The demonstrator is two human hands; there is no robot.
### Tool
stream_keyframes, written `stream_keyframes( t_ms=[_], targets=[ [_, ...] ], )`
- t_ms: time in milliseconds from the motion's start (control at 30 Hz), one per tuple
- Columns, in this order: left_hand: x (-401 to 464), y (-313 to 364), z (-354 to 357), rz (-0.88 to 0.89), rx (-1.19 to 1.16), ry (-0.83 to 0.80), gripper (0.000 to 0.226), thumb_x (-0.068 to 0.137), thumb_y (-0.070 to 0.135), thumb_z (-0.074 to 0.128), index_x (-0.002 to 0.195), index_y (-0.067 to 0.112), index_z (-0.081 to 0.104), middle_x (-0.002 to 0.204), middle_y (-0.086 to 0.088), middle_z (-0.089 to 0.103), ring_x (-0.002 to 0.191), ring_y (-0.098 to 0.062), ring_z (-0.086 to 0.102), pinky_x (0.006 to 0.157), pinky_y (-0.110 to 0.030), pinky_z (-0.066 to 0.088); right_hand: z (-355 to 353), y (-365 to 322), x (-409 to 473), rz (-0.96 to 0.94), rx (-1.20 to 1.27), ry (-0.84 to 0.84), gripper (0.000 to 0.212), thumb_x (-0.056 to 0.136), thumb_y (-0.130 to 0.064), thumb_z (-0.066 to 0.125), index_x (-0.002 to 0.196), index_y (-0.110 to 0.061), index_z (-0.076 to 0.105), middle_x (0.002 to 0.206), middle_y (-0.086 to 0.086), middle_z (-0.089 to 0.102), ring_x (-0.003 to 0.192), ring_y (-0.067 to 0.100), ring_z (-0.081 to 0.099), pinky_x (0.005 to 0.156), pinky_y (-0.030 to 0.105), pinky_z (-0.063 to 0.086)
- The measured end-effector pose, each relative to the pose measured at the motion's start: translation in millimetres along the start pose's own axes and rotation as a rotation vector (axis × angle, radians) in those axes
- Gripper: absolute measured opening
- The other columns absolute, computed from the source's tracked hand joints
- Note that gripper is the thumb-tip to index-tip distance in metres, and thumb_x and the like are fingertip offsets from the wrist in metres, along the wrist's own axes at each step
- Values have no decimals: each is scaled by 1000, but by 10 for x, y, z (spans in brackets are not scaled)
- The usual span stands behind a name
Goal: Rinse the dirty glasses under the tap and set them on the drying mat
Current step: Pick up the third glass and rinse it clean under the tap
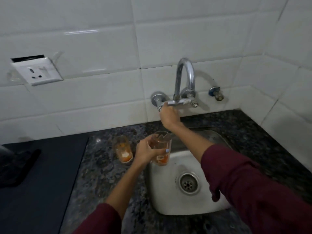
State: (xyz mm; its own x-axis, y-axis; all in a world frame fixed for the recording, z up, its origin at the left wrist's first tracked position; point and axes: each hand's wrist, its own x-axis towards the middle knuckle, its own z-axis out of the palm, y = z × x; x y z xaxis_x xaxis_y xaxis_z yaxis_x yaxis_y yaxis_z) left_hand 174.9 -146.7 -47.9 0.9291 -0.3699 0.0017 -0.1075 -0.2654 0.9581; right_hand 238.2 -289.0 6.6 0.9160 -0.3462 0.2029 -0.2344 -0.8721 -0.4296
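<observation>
My left hand (146, 151) grips a clear glass (161, 147) with orange residue at its bottom, holding it upright over the left edge of the steel sink (170, 206). My right hand (168, 115) reaches up and is closed around the left handle of the chrome wall tap (184, 78). No water is visible from the spout. A second dirty glass (122, 149) with orange and white residue stands on the granite counter (101, 174), just left of the held glass. The dark drying mat (43, 174) lies on the counter at the left.
A black object (15, 164) rests on the mat's left side. The sink's drain (188, 183) sits mid-basin. A wall socket (38, 71) is on the white tiles at the left, and a capped pipe outlet (217, 94) is right of the tap.
</observation>
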Motion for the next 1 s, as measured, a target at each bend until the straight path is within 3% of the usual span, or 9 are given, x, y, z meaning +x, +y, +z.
stream_keyframes(
  t_ms=[133,267,367,467,600,700,800,900,1000],
  targets=[
    [85,-175,-1,-38,-82,-38,56,41,33,89,91,45,66,86,18,74,87,-2,69,79,-26,57,123,3,45,-96,-158,26,42,94,-2,32,136,7,30,109,25,65,99,40,62,77,45,49],
    [133,-306,14,-87,-147,-24,59,45,25,90,98,38,68,96,6,75,92,-12,70,82,-38,57,85,23,8,-194,-250,-19,55,94,-2,33,145,1,14,108,26,64,95,42,62,76,48,47],
    [170,-314,104,-84,-159,-50,70,40,33,90,106,32,68,101,2,74,95,-15,70,85,-39,57,18,134,-130,-284,-296,-42,65,94,-6,42,147,-2,6,117,25,58,97,39,60,77,46,48],
    [212,-263,253,-36,-135,-95,68,44,30,90,107,37,66,103,3,73,95,-12,69,85,-34,56,-77,348,-414,-308,-101,-128,51,93,-20,50,140,-7,35,129,16,52,110,35,56,89,44,49],
    [287,-214,471,23,-73,-148,63,40,41,86,101,34,70,97,6,74,93,-13,68,87,-37,55,-247,713,-840,-301,104,-119,29,92,-21,49,114,-9,65,115,10,66,104,24,61,92,34,48],
    [300,-210,635,26,-83,-198,61,39,37,83,96,46,64,97,10,72,96,-13,66,87,-31,54,-308,956,-1025,-250,59,-321,29,90,-33,49,98,-13,69,92,10,70,83,22,63,78,39,52],
    [283,-228,741,17,-83,-259,69,43,32,83,107,48,61,104,7,71,102,-14,65,89,-30,52,-310,1067,-1068,-165,80,-443,26,90,-34,52,92,-14,68,88,9,71,83,22,64,79,40,52],
    [290,-292,724,-84,-369,-181,81,55,16,88,129,21,56,119,-4,67,108,-19,63,94,-38,51,-328,1069,-998,-15,211,-326,25,91,-30,55,90,-12,72,90,13,73,87,27,67,83,38,53],
    [295,-281,714,-106,-591,-22,45,82,6,67,125,12,56,126,-12,61,114,-27,59,97,-49,47,-317,983,-946,241,633,-251,25,93,-27,54,79,-16,71,81,8,74,79,21,71,87,39,56]
  ],
)
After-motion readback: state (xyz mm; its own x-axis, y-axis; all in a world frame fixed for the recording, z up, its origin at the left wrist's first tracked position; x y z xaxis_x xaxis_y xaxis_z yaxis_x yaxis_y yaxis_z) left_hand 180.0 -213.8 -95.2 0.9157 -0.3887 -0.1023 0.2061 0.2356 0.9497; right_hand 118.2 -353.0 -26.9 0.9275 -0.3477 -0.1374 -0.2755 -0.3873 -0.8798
